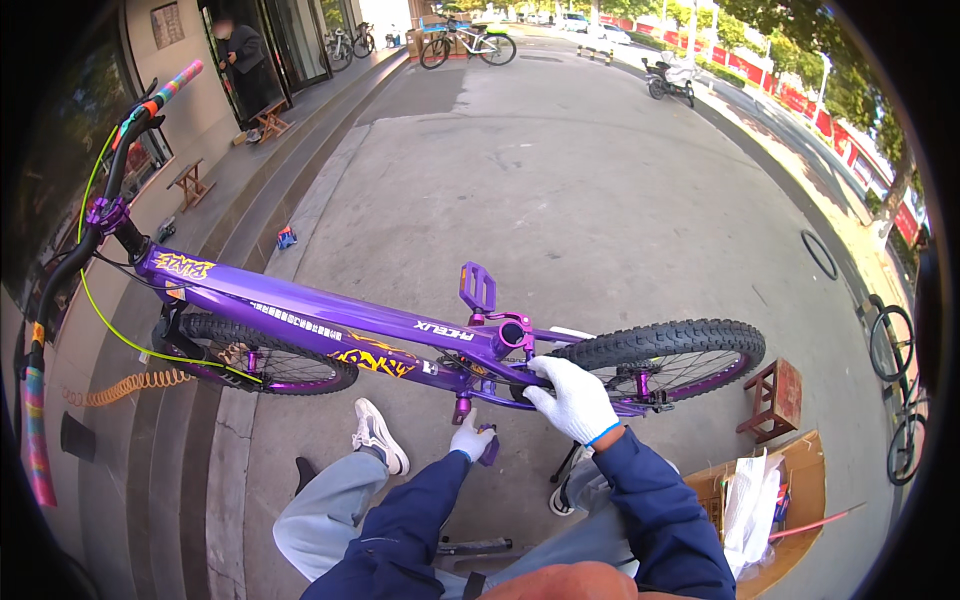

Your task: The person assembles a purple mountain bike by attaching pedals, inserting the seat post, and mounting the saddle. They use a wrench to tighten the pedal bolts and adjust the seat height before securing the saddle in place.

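Note:
A purple bicycle (330, 310) with yellow graphics stands across in front of me, handlebar at left, rear wheel (660, 345) at right. No saddle sits in its seat tube (512, 335), whose top shows a round opening. My left hand (470, 438), in a white glove, is closed around the near purple pedal (489, 449), below the crank. My right hand (575, 400), gloved too, grips the frame just behind the seat tube, beside the rear tyre; its fingertips are partly hidden. The far pedal (478, 288) points upward on the other side of the frame.
A cardboard box (800, 480) with plastic wrapping and a wooden stool (772, 400) stand at right. Steps (185, 430) and a coiled orange hose (130, 385) lie at left. A person (243, 60) stands by the doorway. A dark bar (475, 547) is between my legs.

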A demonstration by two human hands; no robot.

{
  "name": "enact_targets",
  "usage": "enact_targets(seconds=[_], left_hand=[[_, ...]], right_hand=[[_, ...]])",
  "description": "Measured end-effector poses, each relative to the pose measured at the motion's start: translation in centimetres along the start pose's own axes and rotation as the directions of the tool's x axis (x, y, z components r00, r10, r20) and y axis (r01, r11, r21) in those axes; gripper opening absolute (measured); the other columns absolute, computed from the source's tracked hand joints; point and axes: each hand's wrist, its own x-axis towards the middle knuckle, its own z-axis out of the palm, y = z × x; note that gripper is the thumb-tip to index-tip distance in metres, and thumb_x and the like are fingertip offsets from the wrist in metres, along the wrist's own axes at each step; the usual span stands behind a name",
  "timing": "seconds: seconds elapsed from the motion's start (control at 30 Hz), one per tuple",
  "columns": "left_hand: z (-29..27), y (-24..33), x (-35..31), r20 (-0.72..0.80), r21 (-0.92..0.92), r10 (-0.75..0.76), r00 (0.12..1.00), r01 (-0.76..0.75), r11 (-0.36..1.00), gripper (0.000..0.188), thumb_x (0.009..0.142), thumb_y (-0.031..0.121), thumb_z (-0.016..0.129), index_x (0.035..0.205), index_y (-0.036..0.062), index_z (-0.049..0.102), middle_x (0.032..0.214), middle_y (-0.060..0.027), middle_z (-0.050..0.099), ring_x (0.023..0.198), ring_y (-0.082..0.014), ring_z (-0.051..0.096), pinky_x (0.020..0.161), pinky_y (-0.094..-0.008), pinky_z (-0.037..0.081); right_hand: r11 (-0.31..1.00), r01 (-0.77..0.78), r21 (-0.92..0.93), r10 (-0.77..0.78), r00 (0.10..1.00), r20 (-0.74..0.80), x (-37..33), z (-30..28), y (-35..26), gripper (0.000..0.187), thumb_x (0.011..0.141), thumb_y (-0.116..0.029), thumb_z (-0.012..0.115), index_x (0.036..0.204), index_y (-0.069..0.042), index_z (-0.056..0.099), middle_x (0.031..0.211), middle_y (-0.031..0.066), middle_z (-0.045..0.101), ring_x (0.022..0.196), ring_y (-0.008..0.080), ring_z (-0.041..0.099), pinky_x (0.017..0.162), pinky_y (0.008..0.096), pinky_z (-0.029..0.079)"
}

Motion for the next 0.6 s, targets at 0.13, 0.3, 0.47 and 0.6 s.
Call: enact_targets(seconds=[0.13,0.3,0.47,0.6], left_hand=[[-2.6,-2.1,-0.4,-0.091,0.091,-0.028,0.995,0.036,0.995,0.09,0.089,0.044,0.083,0.16,0.0003,0.048,0.119,-0.0275,0.078,0.11,-0.0405,0.078,0.098,-0.0461,0.059],[-8.9,-1.6,-2.0,-0.155,-0.133,-0.021,0.988,0.0,0.991,0.092,0.089,0.04,0.087,0.156,-0.0076,0.048,0.113,-0.0232,0.079,0.102,-0.0324,0.08,0.09,-0.0407,0.061],[-15.7,1.7,-3.8,0.043,-0.235,-0.012,0.999,0.021,0.972,0.081,0.097,0.03,0.081,0.162,-0.0034,0.046,0.128,-0.0215,0.076,0.111,-0.0256,0.076,0.096,-0.036,0.06],[-18.8,4.4,-8.7,0.14,-0.161,-0.031,0.99,0.054,0.986,0.071,0.101,0.024,0.078,0.16,-0.0027,0.05,0.137,-0.0207,0.071,0.116,-0.0246,0.073,0.1,-0.0361,0.059]], right_hand=[[1.0,-0.006,0.001,0.006,1.0,0.018,-0.2,0.0,0.5,0.043,0.095,-0.026,0.08,0.13,-0.006,0.068,0.116,0.0155,0.075,0.108,0.0357,0.073,0.094,0.044,0.058],[0.998,-0.056,0.019,0.055,0.998,0.015,0.0,0.3,0.0,0.042,0.094,-0.027,0.081,0.129,-0.005,0.07,0.113,0.016,0.074,0.106,0.0369,0.072,0.093,0.045,0.058],[0.98,0.1,-0.175,-0.108,0.993,-0.039,-0.9,2.5,-1.5,0.037,0.092,-0.031,0.084,0.118,-0.008,0.071,0.103,0.0148,0.073,0.1,0.0355,0.073,0.083,0.0455,0.059],[0.995,-0.095,0.017,0.087,0.957,0.278,-1.5,7.5,-1.0,0.058,0.094,-0.033,0.084,0.14,-0.007,0.061,0.114,0.019,0.076,0.103,0.0416,0.075,0.089,0.0485,0.059]])
